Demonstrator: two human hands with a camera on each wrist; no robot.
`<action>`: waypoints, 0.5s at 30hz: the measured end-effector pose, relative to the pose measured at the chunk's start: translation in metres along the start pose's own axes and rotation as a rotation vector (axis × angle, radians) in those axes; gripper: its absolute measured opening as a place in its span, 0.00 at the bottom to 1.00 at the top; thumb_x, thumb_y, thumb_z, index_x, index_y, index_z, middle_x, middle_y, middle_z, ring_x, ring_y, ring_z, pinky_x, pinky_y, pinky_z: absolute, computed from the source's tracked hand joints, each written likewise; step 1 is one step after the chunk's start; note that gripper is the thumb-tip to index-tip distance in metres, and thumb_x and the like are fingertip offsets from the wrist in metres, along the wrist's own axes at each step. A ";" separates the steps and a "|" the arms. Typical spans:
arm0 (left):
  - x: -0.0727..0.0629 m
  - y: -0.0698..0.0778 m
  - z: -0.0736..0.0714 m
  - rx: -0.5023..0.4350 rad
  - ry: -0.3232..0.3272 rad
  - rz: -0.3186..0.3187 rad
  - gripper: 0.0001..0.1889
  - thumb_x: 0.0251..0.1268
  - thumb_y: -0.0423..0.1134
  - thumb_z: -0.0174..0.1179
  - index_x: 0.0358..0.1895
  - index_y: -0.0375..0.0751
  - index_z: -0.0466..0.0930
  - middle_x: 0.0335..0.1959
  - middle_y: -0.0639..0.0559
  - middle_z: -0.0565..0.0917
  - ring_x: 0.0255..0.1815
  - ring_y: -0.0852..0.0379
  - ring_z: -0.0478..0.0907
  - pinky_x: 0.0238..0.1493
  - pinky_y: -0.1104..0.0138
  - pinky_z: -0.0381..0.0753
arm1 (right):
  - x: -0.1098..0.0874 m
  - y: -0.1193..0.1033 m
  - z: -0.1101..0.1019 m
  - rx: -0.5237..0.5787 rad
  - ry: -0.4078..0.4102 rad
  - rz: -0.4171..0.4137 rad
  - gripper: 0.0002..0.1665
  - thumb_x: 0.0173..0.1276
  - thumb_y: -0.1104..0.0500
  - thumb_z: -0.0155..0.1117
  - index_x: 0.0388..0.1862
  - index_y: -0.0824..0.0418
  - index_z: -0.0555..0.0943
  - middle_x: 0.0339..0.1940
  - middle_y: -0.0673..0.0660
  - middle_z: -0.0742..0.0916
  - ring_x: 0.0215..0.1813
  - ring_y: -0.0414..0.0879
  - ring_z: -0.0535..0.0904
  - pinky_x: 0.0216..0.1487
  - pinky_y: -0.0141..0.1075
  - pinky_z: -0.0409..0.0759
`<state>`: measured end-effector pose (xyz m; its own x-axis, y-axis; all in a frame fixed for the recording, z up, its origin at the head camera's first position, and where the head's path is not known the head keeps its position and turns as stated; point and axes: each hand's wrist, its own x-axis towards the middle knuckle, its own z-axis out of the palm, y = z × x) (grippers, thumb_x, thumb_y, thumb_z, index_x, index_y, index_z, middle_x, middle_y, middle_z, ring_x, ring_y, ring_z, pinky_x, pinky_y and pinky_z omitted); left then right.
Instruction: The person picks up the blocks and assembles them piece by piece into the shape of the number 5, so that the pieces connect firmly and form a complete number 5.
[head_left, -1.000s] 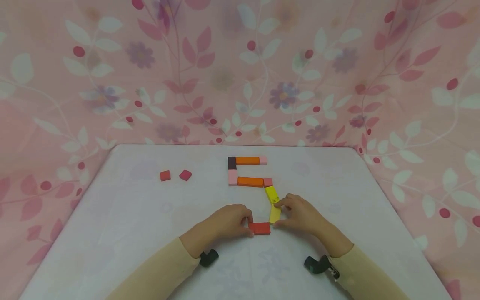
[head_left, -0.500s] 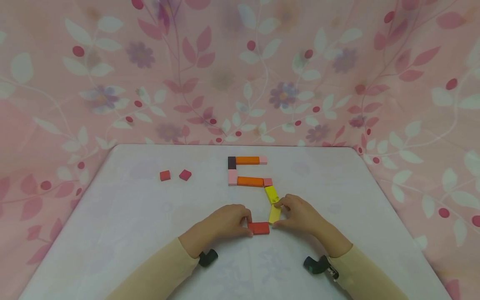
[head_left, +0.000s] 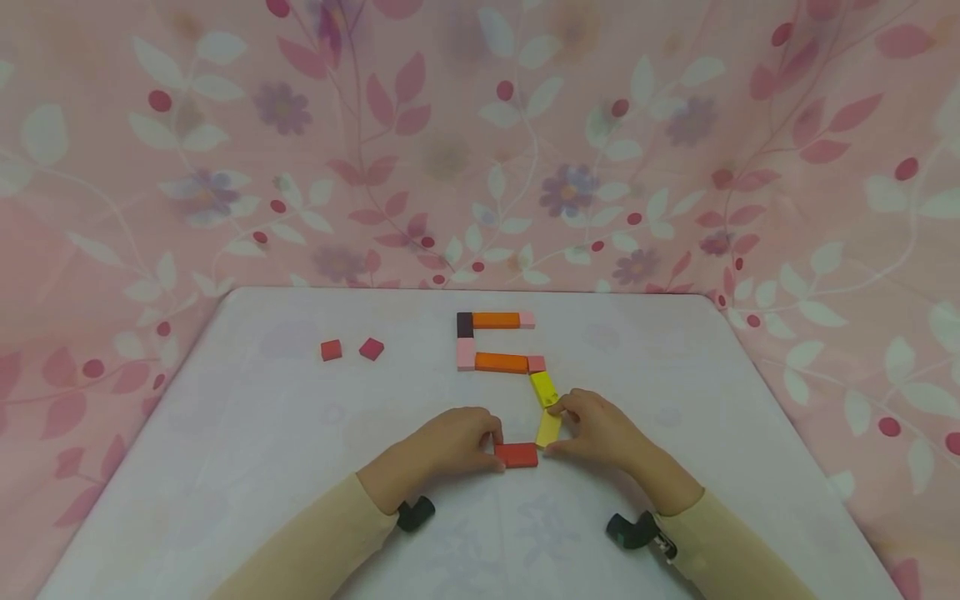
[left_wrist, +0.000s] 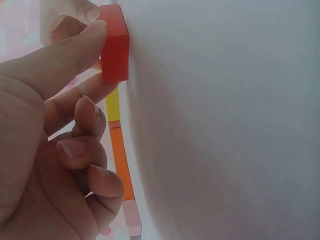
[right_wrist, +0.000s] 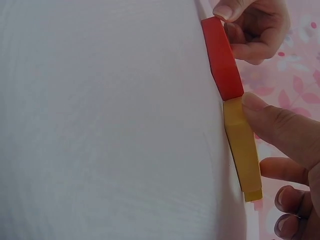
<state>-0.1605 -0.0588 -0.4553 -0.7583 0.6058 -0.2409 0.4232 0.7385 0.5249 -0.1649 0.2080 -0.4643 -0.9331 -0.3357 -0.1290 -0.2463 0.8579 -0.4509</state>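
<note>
My left hand pinches the left end of a red block between thumb and index finger; the block lies flat on the table. To its right, my right hand holds the lower yellow block with its thumb at the near end and its index finger at the far end. The upper yellow block meets that far end at a slant. In the right wrist view the red block and the yellow block sit end to end, their corners close together or touching.
Farther up the white table lie an orange block, another orange bar, a dark block and several pink pieces, joined in a winding line. Two loose red cubes lie at the left. A floral curtain stands behind.
The red block and the near end of the lower yellow block have shifted slightly left, both hands moving with them. The other blocks have stayed where they were.
</note>
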 end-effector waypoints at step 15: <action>0.000 0.000 -0.001 0.008 0.007 -0.015 0.14 0.58 0.54 0.72 0.44 0.57 0.84 0.28 0.62 0.75 0.33 0.62 0.73 0.36 0.68 0.74 | -0.001 -0.004 -0.001 -0.008 0.010 0.023 0.35 0.44 0.35 0.83 0.49 0.49 0.84 0.42 0.45 0.82 0.44 0.43 0.74 0.54 0.43 0.79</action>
<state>-0.1610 -0.0587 -0.4542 -0.7680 0.5928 -0.2425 0.4162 0.7497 0.5146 -0.1629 0.2049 -0.4618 -0.9412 -0.3116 -0.1308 -0.2264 0.8687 -0.4405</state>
